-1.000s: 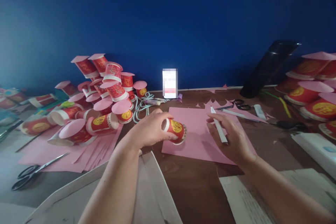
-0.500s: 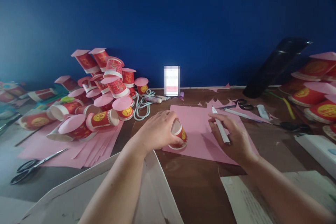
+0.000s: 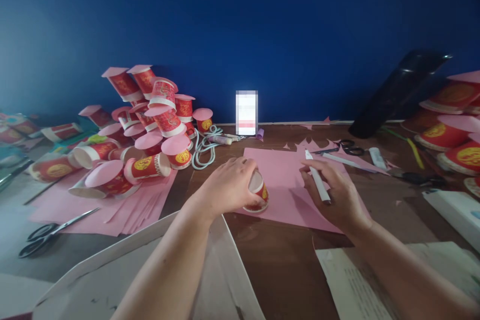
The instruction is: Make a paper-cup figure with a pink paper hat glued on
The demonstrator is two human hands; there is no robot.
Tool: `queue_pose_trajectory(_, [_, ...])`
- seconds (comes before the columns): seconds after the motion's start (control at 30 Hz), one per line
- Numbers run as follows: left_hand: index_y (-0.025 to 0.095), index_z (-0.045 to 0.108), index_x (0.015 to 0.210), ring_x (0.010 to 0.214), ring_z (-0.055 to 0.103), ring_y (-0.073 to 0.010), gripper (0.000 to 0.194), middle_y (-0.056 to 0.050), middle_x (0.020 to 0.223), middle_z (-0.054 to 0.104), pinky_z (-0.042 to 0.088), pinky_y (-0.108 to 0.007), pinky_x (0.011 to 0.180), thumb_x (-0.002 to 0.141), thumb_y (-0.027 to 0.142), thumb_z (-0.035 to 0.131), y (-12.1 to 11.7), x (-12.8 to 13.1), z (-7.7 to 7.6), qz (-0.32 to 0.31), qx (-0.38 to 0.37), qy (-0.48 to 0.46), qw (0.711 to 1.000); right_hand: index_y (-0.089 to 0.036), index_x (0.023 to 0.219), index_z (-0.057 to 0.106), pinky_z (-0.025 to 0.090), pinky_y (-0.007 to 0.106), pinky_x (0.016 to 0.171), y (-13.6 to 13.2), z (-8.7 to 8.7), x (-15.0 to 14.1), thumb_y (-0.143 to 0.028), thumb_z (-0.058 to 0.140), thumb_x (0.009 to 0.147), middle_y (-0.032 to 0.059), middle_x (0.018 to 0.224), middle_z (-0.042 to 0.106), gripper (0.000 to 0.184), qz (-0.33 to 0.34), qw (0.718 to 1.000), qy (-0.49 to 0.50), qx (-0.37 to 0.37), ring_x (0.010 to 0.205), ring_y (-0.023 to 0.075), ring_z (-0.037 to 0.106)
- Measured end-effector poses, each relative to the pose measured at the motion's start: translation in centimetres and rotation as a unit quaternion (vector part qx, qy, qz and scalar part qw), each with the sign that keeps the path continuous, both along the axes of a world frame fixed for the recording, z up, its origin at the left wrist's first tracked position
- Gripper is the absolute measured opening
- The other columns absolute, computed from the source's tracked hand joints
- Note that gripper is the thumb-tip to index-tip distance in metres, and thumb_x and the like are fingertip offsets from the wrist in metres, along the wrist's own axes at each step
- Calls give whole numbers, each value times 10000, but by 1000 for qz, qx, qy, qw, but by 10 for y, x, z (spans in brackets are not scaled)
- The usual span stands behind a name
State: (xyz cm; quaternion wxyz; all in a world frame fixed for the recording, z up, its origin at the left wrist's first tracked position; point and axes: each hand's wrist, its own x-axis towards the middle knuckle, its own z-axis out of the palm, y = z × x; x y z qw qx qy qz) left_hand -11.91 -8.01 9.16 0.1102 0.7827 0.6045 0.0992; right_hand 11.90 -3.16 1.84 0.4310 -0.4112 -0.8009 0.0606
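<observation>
A red paper cup [image 3: 261, 195] with a gold emblem stands on the near left part of a pink sheet of paper [image 3: 281, 175]. Its recessed pale end faces up. My left hand [image 3: 232, 185] is wrapped round the cup from the left, the thumb in front. Over the right part of the sheet, my right hand [image 3: 333, 187] grips a white marker pen [image 3: 318, 180] between thumb and fingers. The pen slants, with its narrow tip toward the wall and away from the cup.
At the left, red cups with pink discs [image 3: 165, 120] are piled beside scissors [image 3: 52, 232] and stacked pink paper [image 3: 101, 222]. More cups [image 3: 465, 132] stand at the far right, near a black bottle [image 3: 397, 95]. A white box lid [image 3: 112, 270] lies in front. A lit phone [image 3: 246, 112] stands by the wall.
My left hand has tipped the cup from lying sideways to upright and lowered it onto the pink sheet. My right hand keeps the marker in much the same position.
</observation>
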Motion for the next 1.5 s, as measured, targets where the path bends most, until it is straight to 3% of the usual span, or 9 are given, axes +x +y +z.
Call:
queue_pose_trajectory(0.2, [217, 540, 1024, 990, 589, -271, 415, -56, 1037, 617, 464, -375, 811, 647, 338, 665, -1, -1, 0, 2, 3, 8, 1000, -209, 1106, 603, 533, 264, 620, 0, -2, 0, -271, 567, 868, 82, 1029, 676, 248, -8, 1000, 4, -15, 917, 204, 646])
queue_pose_trajectory(0.4, [217, 532, 985, 982, 585, -271, 378, -53, 1012, 617, 463, -371, 792, 644, 322, 657, -2, -1, 1, 2, 2, 6, 1000, -209, 1099, 606, 541, 290, 672, 0, -1, 0, -272, 564, 872, 82, 1036, 679, 239, -7, 1000, 4, -9, 938, 210, 647])
queue_pose_trajectory(0.63, [216, 519, 968, 981, 578, -269, 364, -55, 1003, 610, 457, -368, 799, 647, 332, 647, -3, 0, 1, 0, -2, 16, 1000, -207, 1113, 605, 537, 257, 616, -1, -2, 1, -282, 569, 869, 82, 1050, 676, 258, -10, 1000, 9, -21, 932, 203, 646])
queue_pose_trajectory(1.1, [219, 494, 950, 986, 557, -269, 429, -56, 1013, 606, 453, -351, 776, 639, 438, 693, -2, 3, -1, -15, -13, 39, 999, -219, 1129, 594, 529, 273, 718, 0, -5, 3, -280, 565, 874, 74, 1116, 663, 264, -2, 999, 1, -41, 1008, 209, 637])
queue_pose_trajectory(1.3, [217, 471, 966, 1005, 554, -281, 417, -69, 1054, 612, 447, -368, 785, 706, 493, 646, -3, 7, -7, -24, -19, 48, 998, -212, 1113, 601, 510, 309, 818, 0, -4, 3, -288, 557, 878, 73, 1078, 677, 250, -2, 1000, -9, -28, 1015, 221, 643])
queue_pose_trajectory(1.5, [192, 466, 1013, 1006, 566, -295, 413, -102, 1097, 596, 451, -392, 816, 771, 507, 577, -2, 11, -12, -14, -25, 69, 997, -219, 1101, 614, 511, 313, 802, 0, -3, 3, -310, 557, 879, 67, 1054, 688, 246, -16, 999, -12, -42, 973, 220, 656])
